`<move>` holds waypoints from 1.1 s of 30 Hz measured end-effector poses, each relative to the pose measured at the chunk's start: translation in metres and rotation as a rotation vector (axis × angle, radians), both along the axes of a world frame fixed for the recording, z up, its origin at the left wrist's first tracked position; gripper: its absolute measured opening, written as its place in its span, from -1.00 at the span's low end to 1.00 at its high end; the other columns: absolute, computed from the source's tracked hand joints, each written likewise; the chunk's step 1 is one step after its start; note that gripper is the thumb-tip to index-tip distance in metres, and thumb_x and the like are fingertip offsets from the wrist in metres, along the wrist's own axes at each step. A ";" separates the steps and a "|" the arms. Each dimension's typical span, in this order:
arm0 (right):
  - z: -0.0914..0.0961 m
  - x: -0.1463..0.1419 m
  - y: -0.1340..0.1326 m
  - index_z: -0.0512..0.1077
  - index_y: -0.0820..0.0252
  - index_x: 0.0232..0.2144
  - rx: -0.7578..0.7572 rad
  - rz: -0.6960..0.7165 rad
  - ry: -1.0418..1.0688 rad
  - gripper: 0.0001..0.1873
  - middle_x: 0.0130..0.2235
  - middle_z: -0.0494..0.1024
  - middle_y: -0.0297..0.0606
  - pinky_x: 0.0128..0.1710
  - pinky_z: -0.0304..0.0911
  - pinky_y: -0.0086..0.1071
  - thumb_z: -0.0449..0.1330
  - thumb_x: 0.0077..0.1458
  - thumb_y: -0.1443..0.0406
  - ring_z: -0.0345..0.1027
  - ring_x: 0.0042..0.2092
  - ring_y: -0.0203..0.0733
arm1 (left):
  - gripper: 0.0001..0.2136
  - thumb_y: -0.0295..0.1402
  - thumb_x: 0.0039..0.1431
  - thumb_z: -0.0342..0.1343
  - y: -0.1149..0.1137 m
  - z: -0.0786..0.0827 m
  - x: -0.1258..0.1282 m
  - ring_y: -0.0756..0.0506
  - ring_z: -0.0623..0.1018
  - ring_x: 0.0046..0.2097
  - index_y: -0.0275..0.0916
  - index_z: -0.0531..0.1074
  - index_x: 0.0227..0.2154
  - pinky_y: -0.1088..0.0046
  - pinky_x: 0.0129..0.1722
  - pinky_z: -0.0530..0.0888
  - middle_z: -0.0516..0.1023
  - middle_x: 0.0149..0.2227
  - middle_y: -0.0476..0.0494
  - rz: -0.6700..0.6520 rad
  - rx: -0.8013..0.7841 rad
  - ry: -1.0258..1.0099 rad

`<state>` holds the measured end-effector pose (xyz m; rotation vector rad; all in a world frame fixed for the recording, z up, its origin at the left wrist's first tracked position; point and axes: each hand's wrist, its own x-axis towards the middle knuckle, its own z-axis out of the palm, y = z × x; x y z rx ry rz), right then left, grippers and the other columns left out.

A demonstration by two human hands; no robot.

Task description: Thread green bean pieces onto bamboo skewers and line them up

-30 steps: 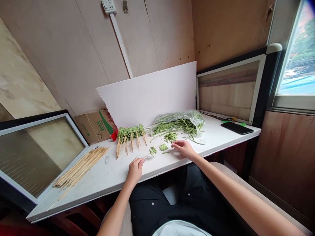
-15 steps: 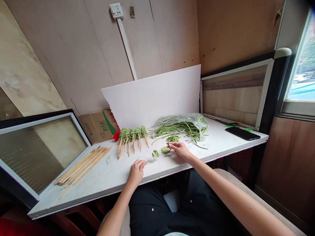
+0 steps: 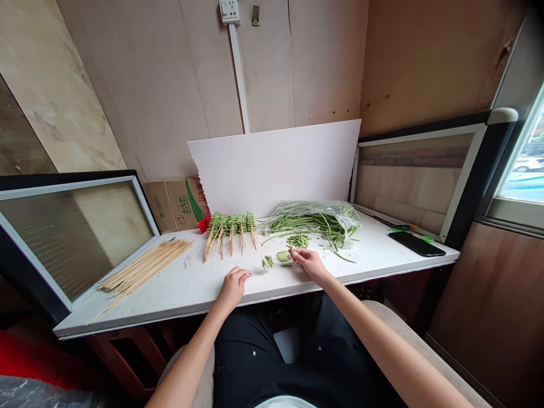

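My left hand (image 3: 232,288) is closed on the end of a thin bamboo skewer, with several short green bean pieces (image 3: 267,263) threaded near its other end. The skewer points right, just above the white table. The fingertips of my right hand (image 3: 309,264) are pinched together on a short green bean piece (image 3: 291,252), partly hidden by the fingers. Close behind that hand lies a pile of cut bean pieces (image 3: 298,241), and more cut pieces (image 3: 283,256) lie side by side at its left.
Filled bean skewers (image 3: 232,224) are stacked at the back. Bare bamboo skewers (image 3: 147,269) lie on the left of the table (image 3: 178,289). Long beans (image 3: 306,223) spill from a clear plastic bag (image 3: 346,212). A black phone (image 3: 416,243) lies at right; a cardboard box (image 3: 174,204) stands behind.
The head view has shifted and tilted. My right hand has come slightly down, away from the bean pile, still pinching. My left hand keeps its hold on the skewer.
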<state>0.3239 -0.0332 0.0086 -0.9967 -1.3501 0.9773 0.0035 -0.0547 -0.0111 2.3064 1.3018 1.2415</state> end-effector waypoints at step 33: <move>0.000 0.004 -0.002 0.70 0.14 -0.20 0.010 -0.006 -0.053 -0.45 -0.18 0.70 -0.17 -0.14 0.33 -0.26 0.36 0.04 -0.17 0.47 -0.13 -0.05 | -0.74 -0.44 0.38 0.03 0.002 -0.007 0.000 -0.12 0.59 -0.24 -0.26 0.65 -0.28 0.36 -0.18 0.50 0.59 -0.28 -0.19 0.010 0.034 -0.023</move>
